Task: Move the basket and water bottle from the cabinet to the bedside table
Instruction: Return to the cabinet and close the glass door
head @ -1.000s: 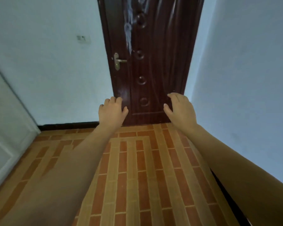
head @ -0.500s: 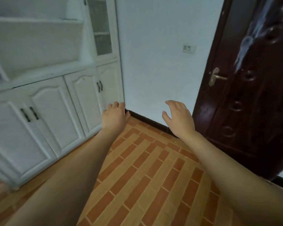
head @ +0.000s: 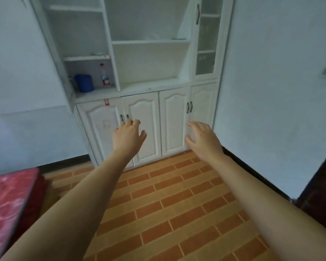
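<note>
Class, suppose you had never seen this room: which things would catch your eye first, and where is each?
Two bare forearms reach in, the left hand and right hand open and empty before the white cabinet. In its lower left open shelf stand a blue basket and a water bottle. A red patterned mattress fills the bottom-left corner.

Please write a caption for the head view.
Empty hands face cabinet holding blue basket and bottle.

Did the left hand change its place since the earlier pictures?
Yes. The left hand was before the dark door; now it is before the white cabinet doors, empty.
</note>
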Demonstrator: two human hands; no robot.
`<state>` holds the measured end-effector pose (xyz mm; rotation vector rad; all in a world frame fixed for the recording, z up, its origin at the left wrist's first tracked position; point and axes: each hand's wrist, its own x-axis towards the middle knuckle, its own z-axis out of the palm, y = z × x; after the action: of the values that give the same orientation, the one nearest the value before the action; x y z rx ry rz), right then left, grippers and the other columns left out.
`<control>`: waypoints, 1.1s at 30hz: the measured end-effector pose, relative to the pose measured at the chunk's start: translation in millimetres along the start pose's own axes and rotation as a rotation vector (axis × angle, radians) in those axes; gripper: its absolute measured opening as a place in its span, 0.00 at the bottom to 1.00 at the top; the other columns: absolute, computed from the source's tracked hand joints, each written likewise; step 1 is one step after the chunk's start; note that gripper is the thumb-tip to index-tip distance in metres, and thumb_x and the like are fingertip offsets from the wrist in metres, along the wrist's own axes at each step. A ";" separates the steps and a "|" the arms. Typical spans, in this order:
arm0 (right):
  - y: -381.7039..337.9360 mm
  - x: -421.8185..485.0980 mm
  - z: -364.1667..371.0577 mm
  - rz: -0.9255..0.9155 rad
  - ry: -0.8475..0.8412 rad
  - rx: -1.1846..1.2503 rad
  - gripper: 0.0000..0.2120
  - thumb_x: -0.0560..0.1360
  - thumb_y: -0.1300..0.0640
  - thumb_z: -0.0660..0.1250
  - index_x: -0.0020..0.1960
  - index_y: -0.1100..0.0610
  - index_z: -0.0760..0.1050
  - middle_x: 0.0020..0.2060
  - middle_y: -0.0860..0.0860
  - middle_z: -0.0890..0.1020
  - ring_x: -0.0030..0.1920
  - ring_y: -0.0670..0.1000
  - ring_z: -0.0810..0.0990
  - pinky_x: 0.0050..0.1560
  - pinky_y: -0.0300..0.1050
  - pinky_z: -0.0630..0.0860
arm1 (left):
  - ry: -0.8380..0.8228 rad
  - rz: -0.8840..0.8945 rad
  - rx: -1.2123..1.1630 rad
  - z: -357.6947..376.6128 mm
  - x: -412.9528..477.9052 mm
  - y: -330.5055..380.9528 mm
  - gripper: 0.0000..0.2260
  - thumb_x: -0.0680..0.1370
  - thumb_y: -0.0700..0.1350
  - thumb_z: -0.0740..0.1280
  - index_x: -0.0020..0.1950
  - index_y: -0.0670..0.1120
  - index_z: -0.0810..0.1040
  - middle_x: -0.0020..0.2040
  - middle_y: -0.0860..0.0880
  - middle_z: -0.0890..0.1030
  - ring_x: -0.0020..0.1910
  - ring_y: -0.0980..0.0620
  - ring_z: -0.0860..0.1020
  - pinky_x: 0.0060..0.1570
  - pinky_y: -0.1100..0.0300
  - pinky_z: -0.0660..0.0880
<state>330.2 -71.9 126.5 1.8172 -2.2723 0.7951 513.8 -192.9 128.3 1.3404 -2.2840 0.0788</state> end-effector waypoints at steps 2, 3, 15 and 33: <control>-11.1 8.6 3.6 -0.055 -0.019 0.016 0.21 0.79 0.55 0.57 0.69 0.60 0.64 0.69 0.56 0.70 0.70 0.55 0.64 0.69 0.50 0.63 | 0.026 -0.029 0.015 -10.9 -1.7 -10.6 0.19 0.78 0.51 0.59 0.66 0.44 0.68 0.63 0.43 0.74 0.62 0.43 0.71 0.58 0.48 0.70; -16.2 12.3 4.8 -0.073 -0.023 0.027 0.21 0.79 0.54 0.57 0.69 0.60 0.64 0.69 0.55 0.70 0.70 0.55 0.64 0.69 0.51 0.63 | 0.032 -0.042 0.018 -16.0 -2.7 -15.9 0.19 0.78 0.50 0.59 0.66 0.44 0.68 0.63 0.43 0.74 0.62 0.43 0.71 0.58 0.48 0.71; -29.9 46.2 5.5 -0.188 -0.044 0.079 0.21 0.78 0.54 0.56 0.70 0.58 0.63 0.70 0.54 0.69 0.71 0.54 0.64 0.69 0.50 0.63 | 0.083 -0.153 0.065 -43.4 -5.5 -50.2 0.18 0.78 0.51 0.60 0.66 0.45 0.68 0.63 0.43 0.74 0.61 0.44 0.72 0.56 0.50 0.71; -17.6 189.3 64.1 -0.265 -0.098 0.067 0.21 0.79 0.54 0.56 0.71 0.57 0.62 0.70 0.53 0.68 0.71 0.53 0.64 0.68 0.49 0.63 | 0.119 -0.188 0.083 10.4 117.7 -108.4 0.19 0.78 0.51 0.61 0.66 0.45 0.69 0.64 0.44 0.74 0.63 0.45 0.71 0.58 0.50 0.72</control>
<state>310.0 -269.4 155.1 2.1728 -2.0192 0.7593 553.3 -346.8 149.8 1.5442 -2.0666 0.1876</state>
